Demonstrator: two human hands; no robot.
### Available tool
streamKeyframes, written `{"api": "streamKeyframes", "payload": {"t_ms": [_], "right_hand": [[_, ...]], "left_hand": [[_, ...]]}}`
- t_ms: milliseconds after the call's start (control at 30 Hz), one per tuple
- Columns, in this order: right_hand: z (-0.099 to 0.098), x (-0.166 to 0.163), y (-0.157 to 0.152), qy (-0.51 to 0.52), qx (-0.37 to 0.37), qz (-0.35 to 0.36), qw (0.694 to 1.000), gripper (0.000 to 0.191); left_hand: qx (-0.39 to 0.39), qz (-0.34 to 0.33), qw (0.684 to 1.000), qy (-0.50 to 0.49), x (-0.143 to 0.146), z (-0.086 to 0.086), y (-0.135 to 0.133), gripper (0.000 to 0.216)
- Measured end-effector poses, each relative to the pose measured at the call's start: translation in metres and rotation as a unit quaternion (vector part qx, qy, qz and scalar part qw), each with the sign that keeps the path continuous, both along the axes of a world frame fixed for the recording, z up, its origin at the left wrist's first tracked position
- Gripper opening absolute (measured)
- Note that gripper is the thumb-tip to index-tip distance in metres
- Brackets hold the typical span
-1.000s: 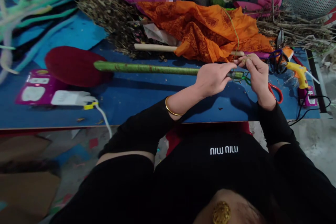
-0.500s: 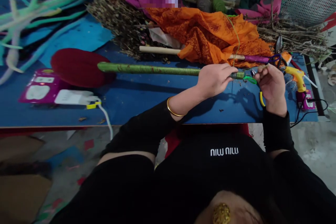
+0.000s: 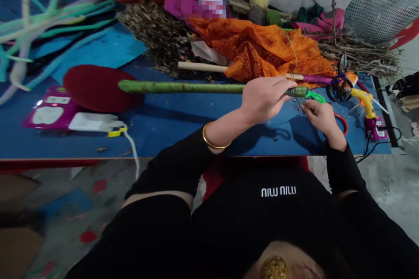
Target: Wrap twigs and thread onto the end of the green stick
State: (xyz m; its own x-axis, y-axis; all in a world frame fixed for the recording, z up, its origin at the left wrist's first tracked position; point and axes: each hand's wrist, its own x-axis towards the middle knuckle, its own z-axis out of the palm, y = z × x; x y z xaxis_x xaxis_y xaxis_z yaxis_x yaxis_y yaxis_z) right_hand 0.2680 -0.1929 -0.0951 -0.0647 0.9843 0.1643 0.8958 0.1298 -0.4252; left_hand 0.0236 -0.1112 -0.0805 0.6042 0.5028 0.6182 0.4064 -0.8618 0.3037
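A long green wrapped stick (image 3: 183, 87) lies across the blue table (image 3: 183, 126), its left end against a dark red oval piece (image 3: 98, 88). My left hand (image 3: 263, 98) is closed around the stick near its right end, lifting that end slightly. A thin green thread (image 3: 292, 50) runs up from the stick's end toward the orange cloth. My right hand (image 3: 319, 115) rests low on the table just below the stick's tip, beside a green-handled tool (image 3: 314, 96); its fingers are curled, and I cannot make out whether they hold anything.
Orange cloth (image 3: 262, 50), a plain wooden stick (image 3: 203, 66), dry twigs (image 3: 356, 50) and yarn balls lie behind. Scissors (image 3: 338, 83), a yellow glue gun (image 3: 365, 98) with cable and a red-handled tool (image 3: 343, 123) sit at the right. A pink packet (image 3: 49, 111) and white adapter (image 3: 91, 122) lie left.
My right hand has dropped from the stick's tip, where it pinched something up high, down onto the table. The left hand keeps its grip on the stick.
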Motion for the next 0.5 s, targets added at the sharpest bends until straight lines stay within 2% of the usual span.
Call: {"api": "streamKeyframes", "payload": {"t_ms": [67, 133, 167, 267, 400, 500], "right_hand": [[0.005, -0.004, -0.018, -0.001, 0.016, 0.102, 0.995, 0.036], [0.009, -0.012, -0.031, 0.035, 0.083, 0.175, 0.98, 0.034], [0.011, -0.017, -0.035, 0.061, 0.128, 0.19, 0.972, 0.033], [0.009, -0.036, -0.034, 0.166, 0.207, 0.197, 0.944, 0.028], [-0.005, -0.059, -0.017, 0.353, 0.201, 0.207, 0.89, 0.035], [-0.014, -0.072, -0.013, 0.42, 0.214, 0.159, 0.867, 0.043]], "left_hand": [[0.004, 0.01, 1.0, 0.001, 0.003, -0.003, 0.002, 0.033], [0.001, 0.015, 1.0, 0.005, 0.005, -0.007, 0.005, 0.033], [0.0, 0.015, 1.0, 0.008, 0.007, -0.009, 0.006, 0.033], [-0.002, 0.012, 1.0, 0.02, 0.01, -0.015, 0.009, 0.032], [-0.007, 0.009, 0.999, 0.037, 0.014, -0.023, 0.012, 0.033], [-0.009, 0.009, 0.998, 0.054, 0.016, -0.026, 0.014, 0.033]]}}
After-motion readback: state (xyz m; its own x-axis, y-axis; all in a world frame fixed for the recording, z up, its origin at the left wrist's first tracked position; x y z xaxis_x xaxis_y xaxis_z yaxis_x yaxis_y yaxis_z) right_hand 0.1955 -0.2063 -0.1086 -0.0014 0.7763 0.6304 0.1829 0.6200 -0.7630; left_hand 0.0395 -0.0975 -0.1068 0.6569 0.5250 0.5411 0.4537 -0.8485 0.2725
